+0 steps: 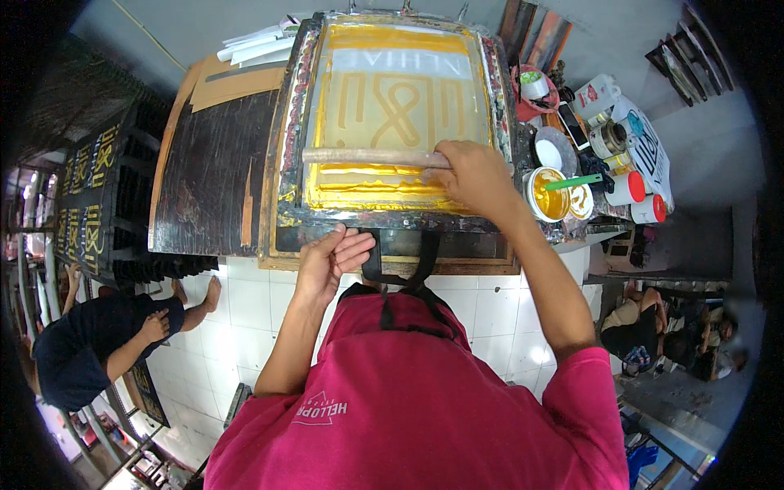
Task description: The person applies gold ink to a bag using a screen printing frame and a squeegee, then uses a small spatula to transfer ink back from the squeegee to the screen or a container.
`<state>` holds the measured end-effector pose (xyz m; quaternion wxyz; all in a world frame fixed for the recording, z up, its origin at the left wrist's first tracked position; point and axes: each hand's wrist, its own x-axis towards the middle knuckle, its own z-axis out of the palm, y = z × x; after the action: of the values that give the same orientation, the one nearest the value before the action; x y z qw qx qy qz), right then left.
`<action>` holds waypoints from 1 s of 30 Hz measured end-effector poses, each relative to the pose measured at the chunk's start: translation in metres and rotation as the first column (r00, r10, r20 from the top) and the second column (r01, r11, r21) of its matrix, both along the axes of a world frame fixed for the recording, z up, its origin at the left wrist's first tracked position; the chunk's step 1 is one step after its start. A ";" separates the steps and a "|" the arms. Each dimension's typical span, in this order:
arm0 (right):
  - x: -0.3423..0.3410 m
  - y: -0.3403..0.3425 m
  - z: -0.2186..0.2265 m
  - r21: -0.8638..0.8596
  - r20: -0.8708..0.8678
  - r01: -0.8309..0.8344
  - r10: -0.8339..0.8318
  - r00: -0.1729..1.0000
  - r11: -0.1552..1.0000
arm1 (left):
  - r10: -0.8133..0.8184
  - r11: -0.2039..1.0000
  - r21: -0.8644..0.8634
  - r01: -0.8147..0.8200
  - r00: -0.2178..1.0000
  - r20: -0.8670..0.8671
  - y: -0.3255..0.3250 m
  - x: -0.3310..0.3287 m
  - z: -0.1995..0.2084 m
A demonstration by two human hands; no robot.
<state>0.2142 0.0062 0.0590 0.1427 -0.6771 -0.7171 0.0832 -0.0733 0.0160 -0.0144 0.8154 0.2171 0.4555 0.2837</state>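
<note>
My right hand (478, 175) is closed around the right end of a long squeegee (367, 156), which lies crosswise over a screen-printing frame (384, 218). Yellow ink (384, 184) is streaked across the mesh on the near side of the squeegee, and a looped pattern shows through beyond it. At the frame's near edge is my left hand (331, 260), palm partly turned up, fingers stretched out and holding nothing visible. Its thumb touches or nearly touches the edge, and its fingertips are beside a black strap loop (429, 257) hanging below the frame.
An ink tub (532, 208) with a green spatula (574, 181) stands right of the frame, among red-lidded jars (627, 188), bottles and a phone (572, 125). Brown card (237, 86) lies on the dark table at left. A person (102, 347) is at left; others sit far right.
</note>
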 end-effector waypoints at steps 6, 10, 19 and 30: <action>-0.004 -0.030 0.011 -0.029 -0.007 -0.036 0.036 0.999 0.999 | -0.130 0.990 0.047 0.136 0.985 -0.117 0.007 -0.009 0.000; -0.029 -0.057 -0.018 0.000 0.111 -0.041 0.040 0.993 0.999 | -0.222 0.974 0.015 0.225 0.969 -0.110 0.011 -0.013 0.001; -0.013 -0.009 -0.047 0.222 0.277 -0.049 -0.015 0.961 0.974 | -0.539 0.836 0.038 0.548 0.831 -0.136 0.032 -0.022 0.026; 0.089 0.182 -0.014 0.064 0.273 0.010 -0.027 0.962 0.998 | -0.373 0.869 0.250 0.427 0.897 -0.236 0.070 -0.017 0.065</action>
<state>0.3030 0.1882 0.0447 0.0638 -0.6839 -0.7259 -0.0346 -0.0907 0.0860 0.0504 0.7702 0.4512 0.4243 0.1520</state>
